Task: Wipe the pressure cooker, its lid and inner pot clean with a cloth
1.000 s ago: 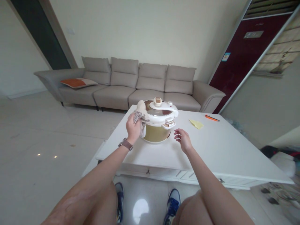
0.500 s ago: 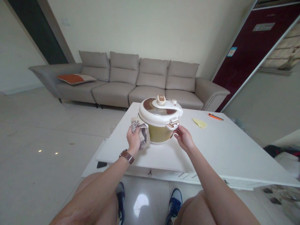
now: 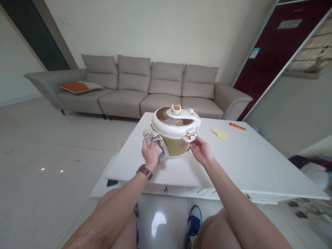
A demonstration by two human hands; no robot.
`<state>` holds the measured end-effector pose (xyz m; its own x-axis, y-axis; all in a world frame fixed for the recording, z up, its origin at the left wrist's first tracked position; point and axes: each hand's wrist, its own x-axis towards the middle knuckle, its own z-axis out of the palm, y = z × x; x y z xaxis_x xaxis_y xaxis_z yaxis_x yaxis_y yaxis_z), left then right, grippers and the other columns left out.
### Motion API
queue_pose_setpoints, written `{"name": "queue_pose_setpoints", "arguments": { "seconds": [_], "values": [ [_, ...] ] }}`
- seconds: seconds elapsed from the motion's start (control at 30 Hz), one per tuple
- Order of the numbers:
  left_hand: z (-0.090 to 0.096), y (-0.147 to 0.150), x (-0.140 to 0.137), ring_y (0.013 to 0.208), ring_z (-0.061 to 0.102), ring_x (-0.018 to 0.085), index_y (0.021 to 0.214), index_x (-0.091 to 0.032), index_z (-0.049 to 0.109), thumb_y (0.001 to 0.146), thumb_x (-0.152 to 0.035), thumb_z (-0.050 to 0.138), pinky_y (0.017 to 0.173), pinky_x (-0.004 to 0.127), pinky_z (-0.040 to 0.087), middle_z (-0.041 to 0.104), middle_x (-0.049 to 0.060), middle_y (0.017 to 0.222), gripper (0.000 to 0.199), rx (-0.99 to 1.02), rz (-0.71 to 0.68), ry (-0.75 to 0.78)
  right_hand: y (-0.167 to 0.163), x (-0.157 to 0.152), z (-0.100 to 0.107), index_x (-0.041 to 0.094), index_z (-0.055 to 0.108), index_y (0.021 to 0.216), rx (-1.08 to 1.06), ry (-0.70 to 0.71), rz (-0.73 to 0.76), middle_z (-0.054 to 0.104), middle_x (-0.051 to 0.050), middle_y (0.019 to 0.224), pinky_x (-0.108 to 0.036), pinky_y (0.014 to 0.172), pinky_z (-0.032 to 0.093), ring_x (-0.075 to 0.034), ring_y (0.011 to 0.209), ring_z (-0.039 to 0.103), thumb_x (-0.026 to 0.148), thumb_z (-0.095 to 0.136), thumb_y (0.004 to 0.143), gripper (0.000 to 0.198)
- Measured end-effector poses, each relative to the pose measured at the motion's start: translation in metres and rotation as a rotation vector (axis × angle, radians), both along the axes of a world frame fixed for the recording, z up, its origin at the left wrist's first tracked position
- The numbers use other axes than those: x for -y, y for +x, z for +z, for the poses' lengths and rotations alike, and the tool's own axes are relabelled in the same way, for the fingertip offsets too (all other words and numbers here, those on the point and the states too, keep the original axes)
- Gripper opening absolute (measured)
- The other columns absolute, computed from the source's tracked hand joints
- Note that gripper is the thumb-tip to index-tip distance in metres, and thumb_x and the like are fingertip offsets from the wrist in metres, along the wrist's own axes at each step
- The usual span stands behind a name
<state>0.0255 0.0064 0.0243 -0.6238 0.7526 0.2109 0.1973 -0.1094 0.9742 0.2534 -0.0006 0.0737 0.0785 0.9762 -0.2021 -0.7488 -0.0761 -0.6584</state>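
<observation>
A pressure cooker (image 3: pixel 178 145) with a gold-green body and a white lid stands upright on the white table (image 3: pixel 228 166). My left hand (image 3: pixel 150 150) is closed around a bunched grey-and-beige patterned cloth (image 3: pixel 160 149), which lies against the cooker's left front side. At the cooker's right, my right hand (image 3: pixel 201 148) grips the white side handle (image 3: pixel 190 138), thumb on top and fingers beneath it. The lid is on, with its knob (image 3: pixel 176 108) on top. The cooker's far side is hidden.
A yellow paper or cloth piece (image 3: pixel 219 134) and an orange utility knife (image 3: pixel 237 126) lie on the table to the right. Beyond the table stands a grey sofa (image 3: pixel 166 83) with an orange-and-white cushion (image 3: pixel 77 86). The table's front has drawers with small knobs (image 3: pixel 166 189).
My left hand has moved slightly right with the cloth along the cooker's front. My right hand stays at the side handle. The whole view has shifted a little.
</observation>
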Motion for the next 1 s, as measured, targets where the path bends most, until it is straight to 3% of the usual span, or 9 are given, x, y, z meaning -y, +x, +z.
{"name": "queue_pose_setpoints", "arguments": {
  "seconds": [0.23,0.47,0.67,0.83,1.0],
  "values": [
    [0.000,0.010,-0.007,0.099,0.071,0.026,0.108,-0.028,0.066,0.093,-0.033,0.059,0.093,0.038,0.051,0.077,0.006,0.107,0.017,-0.034,0.088,-0.092,-0.003,0.001,0.001,0.018,0.070,0.092,-0.014,-0.028,-0.054,0.076,-0.001,0.078,-0.019,0.051,0.056,-0.011,0.060,0.068,0.019,0.055,0.100,0.016],
    [0.001,0.019,-0.027,0.104,0.072,0.029,0.112,-0.027,0.066,0.094,-0.033,0.057,0.097,0.042,0.052,0.077,0.009,0.110,0.021,-0.030,0.073,-0.107,-0.003,0.008,0.005,0.018,0.063,0.083,-0.035,-0.077,-0.112,0.065,0.003,0.065,-0.016,0.044,0.046,-0.008,0.053,0.060,0.021,0.056,0.099,0.018],
    [-0.005,0.031,-0.046,0.105,0.071,0.027,0.114,-0.026,0.066,0.093,-0.034,0.058,0.099,0.040,0.051,0.076,0.010,0.113,0.023,0.030,-0.002,-0.018,-0.003,0.014,0.004,0.021,0.053,0.077,-0.101,-0.037,-0.203,0.053,0.007,0.059,-0.017,0.039,0.035,-0.007,0.047,0.048,0.024,0.062,0.096,0.021],
    [-0.006,0.041,-0.063,0.106,0.070,0.029,0.110,-0.026,0.067,0.089,-0.033,0.065,0.100,0.042,0.050,0.077,0.009,0.108,0.022,0.094,-0.090,0.012,-0.001,0.016,-0.001,0.023,0.046,0.074,0.006,0.001,-0.282,0.047,0.008,0.058,-0.020,0.038,0.030,-0.007,0.045,0.041,0.036,0.067,0.095,0.032],
    [-0.005,0.030,-0.076,0.100,0.070,0.027,0.097,-0.024,0.069,0.085,-0.026,0.066,0.097,0.039,0.052,0.077,0.007,0.100,0.012,0.130,-0.220,0.050,-0.010,0.017,-0.003,0.023,0.042,0.073,0.078,0.043,-0.343,0.039,0.009,0.056,-0.021,0.039,0.028,-0.007,0.044,0.035,0.041,0.067,0.096,0.039]
  ]
}}
